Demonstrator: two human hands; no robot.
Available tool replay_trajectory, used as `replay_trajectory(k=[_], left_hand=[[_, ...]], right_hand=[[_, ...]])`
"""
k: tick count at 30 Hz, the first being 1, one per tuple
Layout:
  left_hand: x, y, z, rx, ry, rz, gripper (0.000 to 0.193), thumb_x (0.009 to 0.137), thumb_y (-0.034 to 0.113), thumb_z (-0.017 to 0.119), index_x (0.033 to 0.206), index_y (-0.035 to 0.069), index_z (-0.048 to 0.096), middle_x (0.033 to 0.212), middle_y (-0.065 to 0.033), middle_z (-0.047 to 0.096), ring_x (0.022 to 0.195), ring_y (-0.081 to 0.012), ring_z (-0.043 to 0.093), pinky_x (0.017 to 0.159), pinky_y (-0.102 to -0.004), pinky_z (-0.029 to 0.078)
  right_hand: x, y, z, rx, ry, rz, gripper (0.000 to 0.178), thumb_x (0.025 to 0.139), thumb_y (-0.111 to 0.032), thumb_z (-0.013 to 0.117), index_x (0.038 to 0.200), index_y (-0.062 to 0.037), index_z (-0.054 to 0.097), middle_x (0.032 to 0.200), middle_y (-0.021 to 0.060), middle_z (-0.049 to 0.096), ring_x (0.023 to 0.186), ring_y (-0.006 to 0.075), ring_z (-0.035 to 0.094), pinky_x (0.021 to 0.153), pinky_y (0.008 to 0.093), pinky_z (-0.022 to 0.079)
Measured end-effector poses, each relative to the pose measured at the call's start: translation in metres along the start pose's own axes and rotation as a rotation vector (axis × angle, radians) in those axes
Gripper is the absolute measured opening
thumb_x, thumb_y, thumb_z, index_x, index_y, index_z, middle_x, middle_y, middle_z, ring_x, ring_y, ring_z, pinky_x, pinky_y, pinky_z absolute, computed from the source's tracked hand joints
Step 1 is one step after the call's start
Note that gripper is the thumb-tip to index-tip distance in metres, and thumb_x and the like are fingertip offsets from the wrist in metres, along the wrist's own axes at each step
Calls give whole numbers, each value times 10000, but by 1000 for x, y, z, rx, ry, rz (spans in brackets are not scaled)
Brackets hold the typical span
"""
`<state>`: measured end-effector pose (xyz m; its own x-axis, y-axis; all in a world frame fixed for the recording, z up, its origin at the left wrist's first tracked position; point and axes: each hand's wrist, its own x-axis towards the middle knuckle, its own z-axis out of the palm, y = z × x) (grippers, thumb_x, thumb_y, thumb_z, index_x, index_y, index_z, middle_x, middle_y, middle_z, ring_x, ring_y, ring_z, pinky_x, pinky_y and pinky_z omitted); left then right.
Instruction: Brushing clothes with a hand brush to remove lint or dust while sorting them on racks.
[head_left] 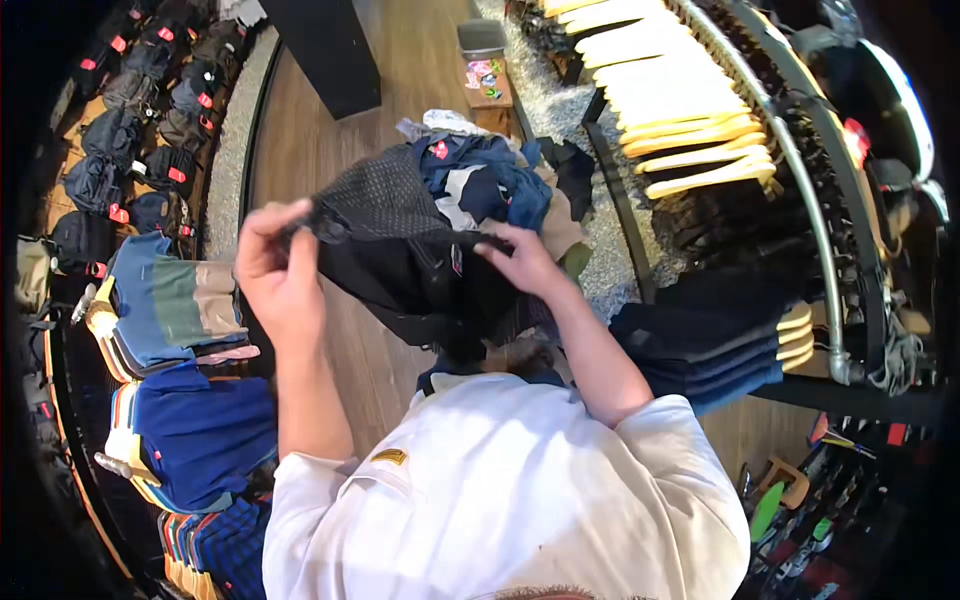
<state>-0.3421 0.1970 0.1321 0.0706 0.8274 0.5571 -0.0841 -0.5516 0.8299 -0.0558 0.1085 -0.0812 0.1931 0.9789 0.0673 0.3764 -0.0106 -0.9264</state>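
My left hand [275, 262] grips the upper left edge of a black garment [405, 245] with a dotted mesh lining. My right hand [520, 258] pinches the same garment at its right side, near a small red tag. The garment hangs between both hands at chest height, its lower part drooping toward my white shirt. Behind it lies a pile of blue, white and tan clothes [490, 180].
A curved rail of clothes on wooden hangers [690, 110] runs along the right. Blue and striped shirts [190, 420] hang on a rack at the left, with dark bags [150, 130] above them. A small wooden table [488, 85] stands on the wooden floor [300, 150].
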Motion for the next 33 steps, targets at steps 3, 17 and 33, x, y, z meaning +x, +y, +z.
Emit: replay_trajectory(k=[3, 17, 33], left_hand=[[15, 31, 4, 378, -32, 65, 289, 960, -114, 600, 1213, -21, 704, 1208, -98, 723, 1183, -194, 674, 1068, -328, 499], [-67, -109, 152, 270, -544, 5, 437, 867, -103, 703, 1285, 15, 754, 1130, -135, 780, 1071, -266, 740, 990, -352, 558], [-35, -70, 181, -137, -800, -273, 425, 840, -148, 654, 1233, -18, 749, 959, 7, 714, 854, -61, 645, 803, -227, 510]], right_hand=[[-2, -36, -58, 75, 219, -180, 181, 1012, -44, 735, 1188, -3, 717, 1043, 113, 773, 969, 178, 733, 878, 331, 571], [-81, -195, -186, -561, 409, -258, 207, 874, -153, 806, 1067, -102, 752, 884, 134, 769, 758, 308, 751, 705, 410, 581], [-52, -55, -338, 155, 1144, 329, 1002, 914, -436, 905, 1680, -102, 350, 1225, 129, 753, 1046, 213, 714, 870, 400, 619]])
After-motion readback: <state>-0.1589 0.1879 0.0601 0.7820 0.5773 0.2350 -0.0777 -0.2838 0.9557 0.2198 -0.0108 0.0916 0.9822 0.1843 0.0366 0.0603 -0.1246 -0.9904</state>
